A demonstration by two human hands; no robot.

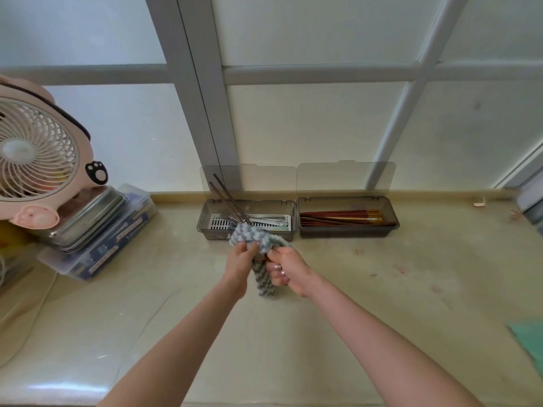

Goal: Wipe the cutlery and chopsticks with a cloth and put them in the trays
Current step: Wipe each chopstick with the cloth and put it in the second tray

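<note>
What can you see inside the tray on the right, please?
Red-brown chopsticks lie lengthwise in the right tray; whatever lies beneath them is covered.

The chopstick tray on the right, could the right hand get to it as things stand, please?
Probably yes: the chopstick tray stands open, with bare counter between it and the right hand, though that hand grips the cloth.

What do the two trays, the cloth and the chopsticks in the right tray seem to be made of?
The left tray and right tray: probably smoke-tinted clear plastic; contents show through the walls. The cloth: soft knitted or woven fabric, grey-and-white zigzag, draping limp. The chopsticks in the right tray: likely lacquered wood, reddish-brown with yellow ends.
</note>
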